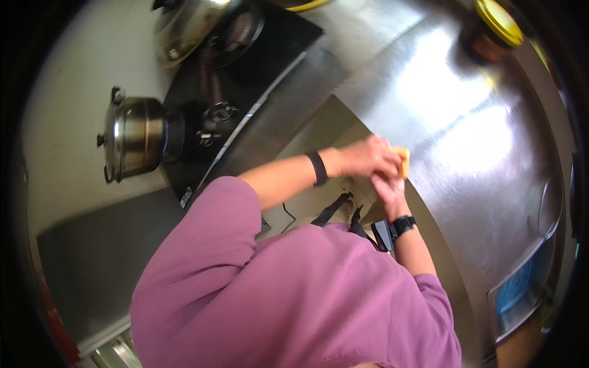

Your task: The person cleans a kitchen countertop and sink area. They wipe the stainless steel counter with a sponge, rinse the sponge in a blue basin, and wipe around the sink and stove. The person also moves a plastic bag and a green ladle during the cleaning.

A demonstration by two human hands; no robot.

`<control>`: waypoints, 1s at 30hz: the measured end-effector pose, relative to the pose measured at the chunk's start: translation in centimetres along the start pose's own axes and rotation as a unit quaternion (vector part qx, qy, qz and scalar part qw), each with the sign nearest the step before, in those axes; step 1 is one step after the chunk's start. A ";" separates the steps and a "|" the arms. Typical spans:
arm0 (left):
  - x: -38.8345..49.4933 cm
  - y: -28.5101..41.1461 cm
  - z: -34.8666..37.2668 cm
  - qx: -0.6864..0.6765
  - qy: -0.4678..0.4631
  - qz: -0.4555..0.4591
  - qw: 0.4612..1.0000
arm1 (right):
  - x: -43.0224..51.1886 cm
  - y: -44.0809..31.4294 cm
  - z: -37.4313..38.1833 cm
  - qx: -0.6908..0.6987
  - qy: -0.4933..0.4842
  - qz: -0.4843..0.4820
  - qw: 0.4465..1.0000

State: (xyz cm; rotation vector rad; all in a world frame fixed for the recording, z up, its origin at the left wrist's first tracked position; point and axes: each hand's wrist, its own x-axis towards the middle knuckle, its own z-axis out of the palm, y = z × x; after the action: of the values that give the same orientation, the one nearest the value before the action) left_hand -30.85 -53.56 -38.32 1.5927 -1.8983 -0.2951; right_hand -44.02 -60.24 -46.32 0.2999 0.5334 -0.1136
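Observation:
My left hand [368, 158] and my right hand [389, 187] meet in front of my body, the left lying across the right. Together they close around a small yellow-orange piece [404, 162], sponge-like and slightly blurred, that sticks out past the fingers. Most of my right fingers are hidden behind the left hand. Both hands are above the near edge of a stainless steel counter [441, 184]. A dark band circles my left wrist, and a black strap with a grey device [383, 235] sits on the right one.
On the left, a lidded steel pot [138, 138] stands on a black gas stove [276, 41], with bluish flame at its base. A pan with a glass lid [188, 32] is on the far burner. A yellow-lidded jar [494, 34] stands far right; a sink holds something blue [515, 290].

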 end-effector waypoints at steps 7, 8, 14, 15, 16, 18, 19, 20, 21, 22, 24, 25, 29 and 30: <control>-2.5 1.0 -1.9 0.082 0.213 -0.239 0.944 | 0.3 -0.7 0.2 -0.001 -0.084 0.079 0.993; -2.3 -0.7 -2.7 0.103 0.278 -0.331 0.896 | 0.3 -0.8 0.2 0.001 -0.004 0.065 0.998; -6.3 -8.5 -7.3 0.281 0.224 -0.529 0.769 | -0.5 -0.2 -0.6 -0.099 0.063 0.097 0.988; -7.9 -8.1 -7.4 0.289 0.196 -0.516 0.782 | -0.5 -0.1 -0.8 -0.096 0.041 0.128 0.986; -9.8 -7.3 -7.3 0.304 0.204 -0.515 0.775 | -0.6 -0.2 -0.9 -0.115 0.045 0.152 0.981; -14.4 -4.6 -7.2 0.312 0.219 -0.535 0.754 | -0.5 0.0 -1.2 -0.122 0.057 0.177 0.975; -17.2 -3.0 -7.3 0.316 0.227 -0.540 0.746 | -0.5 0.3 -1.4 -0.119 0.047 0.173 0.977; -20.2 -1.1 -7.5 0.301 0.206 -0.579 0.729 | -0.5 0.4 -1.4 -0.144 0.015 0.193 0.971; -23.5 1.1 -7.8 0.316 0.218 -0.578 0.720 | -0.5 0.8 -1.5 -0.151 0.006 0.194 0.969; -26.9 3.5 -8.2 0.319 0.195 -0.636 0.676 | -0.5 1.2 -1.5 -0.155 0.036 0.177 0.971; -33.2 8.4 -9.0 0.346 0.175 -0.698 0.602 | -0.8 2.3 -1.2 -0.118 0.057 0.172 0.976; -35.8 10.6 -9.3 0.334 0.160 -0.727 0.577 | -0.7 2.8 -0.8 -0.125 0.049 0.169 0.976; -39.6 13.8 -10.1 0.275 0.164 -0.823 0.469 | -1.1 5.1 0.9 -0.139 0.050 0.175 0.973; -38.9 13.3 -10.0 0.255 0.189 -0.827 0.463 | -1.2 5.7 1.3 -0.128 0.044 0.186 0.973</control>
State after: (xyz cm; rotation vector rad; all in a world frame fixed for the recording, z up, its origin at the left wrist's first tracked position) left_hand -33.03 -11.41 -35.88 3.0082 0.6078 -0.0508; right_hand -43.44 -55.18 -43.21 0.1493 0.5645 0.3318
